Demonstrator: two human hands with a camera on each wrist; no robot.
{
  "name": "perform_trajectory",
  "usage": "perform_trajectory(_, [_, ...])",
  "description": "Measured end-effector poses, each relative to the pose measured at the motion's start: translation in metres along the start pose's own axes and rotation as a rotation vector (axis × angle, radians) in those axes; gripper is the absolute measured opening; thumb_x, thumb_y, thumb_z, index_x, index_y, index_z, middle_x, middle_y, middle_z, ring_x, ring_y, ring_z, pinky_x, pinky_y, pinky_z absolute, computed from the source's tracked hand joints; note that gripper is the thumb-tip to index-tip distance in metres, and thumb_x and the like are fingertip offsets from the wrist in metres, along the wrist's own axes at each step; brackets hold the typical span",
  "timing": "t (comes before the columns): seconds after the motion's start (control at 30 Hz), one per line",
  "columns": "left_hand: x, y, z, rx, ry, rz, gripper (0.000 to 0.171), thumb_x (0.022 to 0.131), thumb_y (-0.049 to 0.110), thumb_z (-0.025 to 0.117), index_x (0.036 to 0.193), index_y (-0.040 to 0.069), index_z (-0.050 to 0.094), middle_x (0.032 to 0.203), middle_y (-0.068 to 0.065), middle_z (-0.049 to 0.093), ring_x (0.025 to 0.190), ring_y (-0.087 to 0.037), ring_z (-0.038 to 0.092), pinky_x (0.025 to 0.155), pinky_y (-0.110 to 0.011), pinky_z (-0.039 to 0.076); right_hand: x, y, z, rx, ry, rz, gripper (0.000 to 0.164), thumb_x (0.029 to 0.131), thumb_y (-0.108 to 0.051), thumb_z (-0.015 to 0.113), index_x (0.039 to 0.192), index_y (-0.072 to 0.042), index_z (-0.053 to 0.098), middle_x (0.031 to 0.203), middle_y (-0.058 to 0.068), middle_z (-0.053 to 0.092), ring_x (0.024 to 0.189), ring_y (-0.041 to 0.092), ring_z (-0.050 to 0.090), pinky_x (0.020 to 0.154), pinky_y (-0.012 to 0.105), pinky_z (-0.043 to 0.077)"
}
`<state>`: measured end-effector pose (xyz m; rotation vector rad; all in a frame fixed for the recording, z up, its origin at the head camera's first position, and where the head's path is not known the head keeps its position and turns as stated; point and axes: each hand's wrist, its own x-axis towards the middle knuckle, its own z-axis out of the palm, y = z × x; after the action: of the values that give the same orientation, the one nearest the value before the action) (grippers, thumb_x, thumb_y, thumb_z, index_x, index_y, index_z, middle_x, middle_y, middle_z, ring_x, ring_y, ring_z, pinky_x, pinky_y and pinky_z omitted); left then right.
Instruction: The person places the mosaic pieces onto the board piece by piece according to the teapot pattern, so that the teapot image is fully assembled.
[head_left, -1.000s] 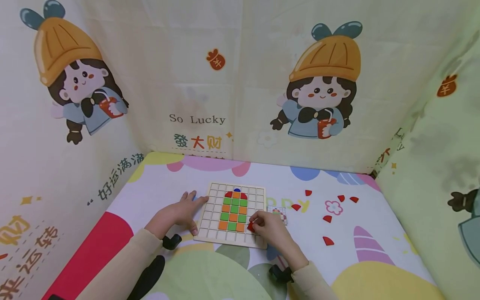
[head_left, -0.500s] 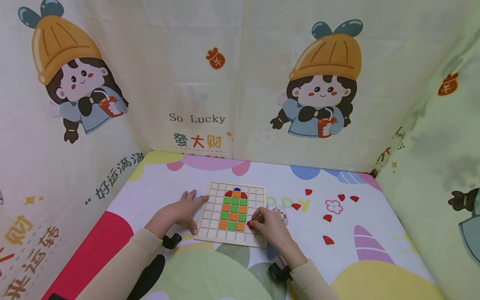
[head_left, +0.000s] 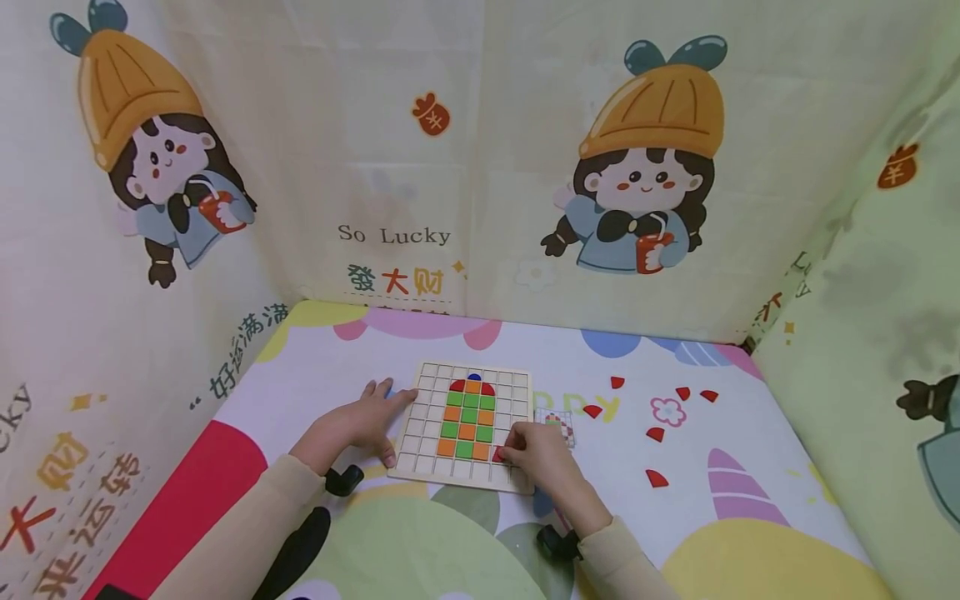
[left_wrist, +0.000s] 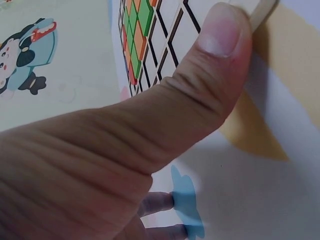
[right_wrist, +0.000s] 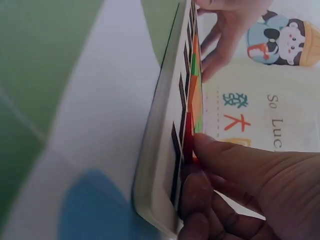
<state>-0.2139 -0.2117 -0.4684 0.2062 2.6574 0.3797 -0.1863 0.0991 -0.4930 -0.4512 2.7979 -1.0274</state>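
Observation:
A wooden grid board (head_left: 417,443) lies on the table, with green and orange square tiles (head_left: 468,417), two red corner pieces and a blue piece at the top of the pattern. My left hand (head_left: 362,423) is spread at its left side, thumb and index finger touching the edge. In the left wrist view the thumb (left_wrist: 225,35) rests at the frame. Between thumb and fingers, my right hand (head_left: 547,457) pinches a red quarter-circle tile (head_left: 497,454) low over the grid, right of the bottom orange tile. The right wrist view shows this red tile (right_wrist: 188,137) at the board's surface.
A small printed pattern card (head_left: 557,425) lies against the board's right edge, partly behind the right hand. Several loose red quarter-circle tiles (head_left: 656,478) are scattered to the right. Patterned cloth walls (head_left: 495,275) rise behind and at both sides of the table.
The red tile in my right hand has shifted slightly and sits flatter in the cell beside the bottom orange tile. My left hand stays at the board's edge.

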Motion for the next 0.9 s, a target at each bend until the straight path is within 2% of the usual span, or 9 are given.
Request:
perform_trajectory(0.17, [0.002, -0.001, 0.001, 0.005, 0.001, -0.003, 0.123, 0.062, 0.034, 0.099, 0.163, 0.022, 0.031, 0.169, -0.028, 0.013, 0.154, -0.057, 0.009, 0.103, -0.081, 0.036, 0.002, -0.003, 0.003, -0.017, 0.001, -0.021, 0.013, 0.091, -0.016, 0.081, 0.083, -0.018, 0.07, 0.07, -0.01, 0.065, 0.066, 0.008, 0.055, 0.06, 0.021, 0.045])
perform_trajectory(0.47, [0.0, 0.002, -0.002, 0.003, -0.005, 0.007, 0.123, 0.061, 0.035, 0.099, 0.163, 0.021, 0.031, 0.169, -0.028, 0.014, 0.153, -0.058, 0.009, 0.103, -0.081, 0.037, 0.001, -0.005, 0.002, -0.036, 0.006, -0.047, 0.014, 0.092, -0.014, 0.08, 0.082, -0.016, 0.07, 0.071, -0.009, 0.065, 0.067, 0.007, 0.054, 0.059, 0.022, 0.045])
perform_trajectory(0.7, [-0.001, 0.001, -0.003, 0.001, 0.005, 0.017, 0.123, 0.06, 0.033, 0.099, 0.162, 0.021, 0.032, 0.168, -0.029, 0.014, 0.152, -0.059, 0.01, 0.101, -0.081, 0.037, -0.002, -0.001, -0.004, 0.023, 0.01, 0.022, 0.005, 0.097, -0.016, 0.074, 0.095, -0.014, 0.069, 0.076, -0.006, 0.062, 0.068, 0.012, 0.054, 0.056, 0.022, 0.044])
perform_trajectory(0.9, [-0.001, 0.001, -0.002, -0.011, 0.003, 0.019, 0.123, 0.061, 0.032, 0.099, 0.163, 0.021, 0.032, 0.169, -0.028, 0.013, 0.153, -0.058, 0.009, 0.102, -0.081, 0.037, -0.005, 0.009, -0.018, 0.002, 0.08, 0.042, 0.004, 0.095, -0.012, 0.075, 0.096, -0.013, 0.071, 0.077, -0.005, 0.063, 0.07, 0.013, 0.054, 0.057, 0.022, 0.047])
